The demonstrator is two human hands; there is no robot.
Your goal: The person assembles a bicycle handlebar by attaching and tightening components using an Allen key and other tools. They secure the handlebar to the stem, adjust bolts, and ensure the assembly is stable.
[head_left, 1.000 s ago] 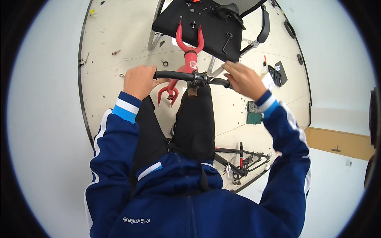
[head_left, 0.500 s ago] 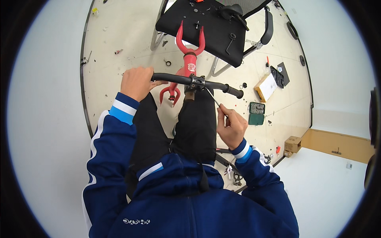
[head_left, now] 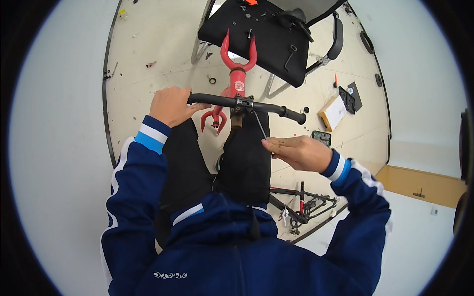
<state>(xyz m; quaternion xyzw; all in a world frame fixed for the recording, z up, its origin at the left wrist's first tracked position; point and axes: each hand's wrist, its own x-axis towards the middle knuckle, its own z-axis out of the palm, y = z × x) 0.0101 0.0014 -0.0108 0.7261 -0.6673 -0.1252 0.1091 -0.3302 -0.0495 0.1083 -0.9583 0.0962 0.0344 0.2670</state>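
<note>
A black handlebar [head_left: 269, 107] runs across the top of a small red bike frame [head_left: 237, 79] that stands between my knees. My left hand [head_left: 171, 105] grips the left end of the bar. My right hand [head_left: 296, 152] is below the bar's right half and holds a thin metal hex key [head_left: 260, 125]. The key's far end reaches up to the black stem clamp [head_left: 244, 103] in the middle of the bar. The right grip of the bar is free.
A black chair [head_left: 269, 34] with small parts and a hex key on its seat stands just beyond the frame. A cardboard box [head_left: 334, 113], black parts and small tools lie on the floor to the right. A black bike part [head_left: 301, 203] lies by my right leg.
My right hand let go of the bar's right end, dropped toward me and now holds the hex key at the stem clamp. The left hand has stayed on its grip.
</note>
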